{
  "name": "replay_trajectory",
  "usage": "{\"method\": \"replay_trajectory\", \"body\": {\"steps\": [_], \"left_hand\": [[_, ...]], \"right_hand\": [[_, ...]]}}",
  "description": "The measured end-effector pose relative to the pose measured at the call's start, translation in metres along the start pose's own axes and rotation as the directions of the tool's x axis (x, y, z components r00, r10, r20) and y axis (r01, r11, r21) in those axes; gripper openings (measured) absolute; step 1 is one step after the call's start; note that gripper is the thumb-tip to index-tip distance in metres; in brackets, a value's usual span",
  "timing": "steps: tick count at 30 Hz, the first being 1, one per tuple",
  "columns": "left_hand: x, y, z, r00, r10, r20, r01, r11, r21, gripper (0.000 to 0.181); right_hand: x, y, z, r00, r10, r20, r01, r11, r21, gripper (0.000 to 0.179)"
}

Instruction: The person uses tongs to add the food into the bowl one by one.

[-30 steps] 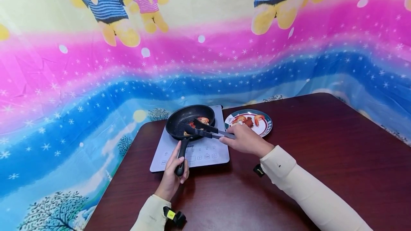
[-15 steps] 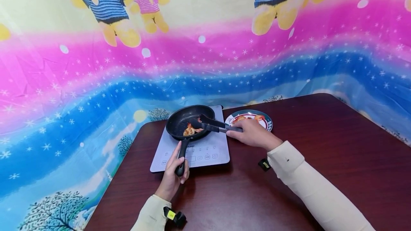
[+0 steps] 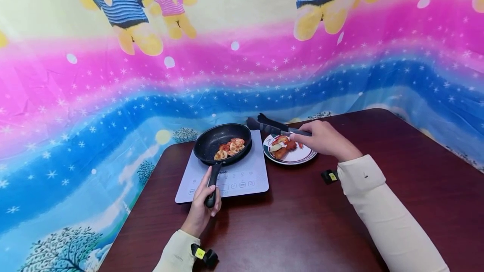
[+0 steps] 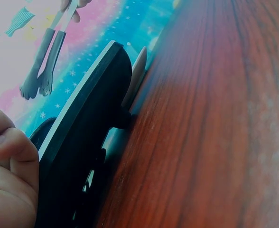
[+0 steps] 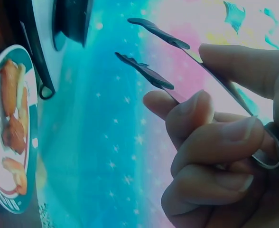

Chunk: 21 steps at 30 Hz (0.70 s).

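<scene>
My left hand (image 3: 200, 211) grips the black handle (image 3: 213, 186) of a frying pan (image 3: 206, 150), which sits on a white induction cooker (image 3: 245, 192). In the pan lie browned round slices (image 3: 236, 147) and reddish pieces that look like shrimp. My right hand (image 3: 325, 137) holds black-tipped tongs (image 5: 161, 38) raised between the pan and the plate, above their level. The tongs' tips stand apart with nothing between them in the right wrist view. Below them, the plate (image 3: 291, 163) bears browned food pieces (image 3: 280, 152), a pale piece and a shrimp (image 5: 16, 175).
The dark red wooden table (image 3: 295, 221) extends to the front and right of the cooker and plate. Behind it hangs a colourful curtain (image 3: 242, 70) with bears and snowflakes, close to the table's far edge. Both wrists wear small black camera mounts (image 3: 209, 257).
My right hand has lifted the tongs out of the pan, up and to the right. The food in the pan now shows uncovered. The left hand has stayed on the handle.
</scene>
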<state>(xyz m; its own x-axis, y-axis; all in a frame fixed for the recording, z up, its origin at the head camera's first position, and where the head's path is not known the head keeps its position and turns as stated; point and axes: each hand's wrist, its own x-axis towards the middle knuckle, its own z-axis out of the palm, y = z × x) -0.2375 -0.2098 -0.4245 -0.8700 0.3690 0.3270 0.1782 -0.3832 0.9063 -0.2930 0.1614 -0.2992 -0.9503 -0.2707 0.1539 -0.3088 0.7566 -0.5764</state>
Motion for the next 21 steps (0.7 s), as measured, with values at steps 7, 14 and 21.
{"method": "replay_trajectory", "body": {"steps": [7,14,21], "left_hand": [[0.0,0.0,0.0,1.0,0.0,0.0,0.0,1.0,0.002,0.065],[0.0,0.0,0.0,1.0,0.008,0.005,-0.008,1.0,0.006,0.065],[0.0,0.0,-0.001,1.0,-0.003,-0.002,0.003,1.0,0.014,0.065]], "right_hand": [[-0.005,0.008,-0.011,0.999,0.03,0.022,-0.03,0.999,-0.025,0.039],[-0.006,0.016,-0.012,0.998,0.009,0.056,-0.002,0.993,-0.117,0.041],[-0.006,0.023,-0.01,0.997,0.052,0.059,-0.043,0.987,-0.158,0.046]]}}
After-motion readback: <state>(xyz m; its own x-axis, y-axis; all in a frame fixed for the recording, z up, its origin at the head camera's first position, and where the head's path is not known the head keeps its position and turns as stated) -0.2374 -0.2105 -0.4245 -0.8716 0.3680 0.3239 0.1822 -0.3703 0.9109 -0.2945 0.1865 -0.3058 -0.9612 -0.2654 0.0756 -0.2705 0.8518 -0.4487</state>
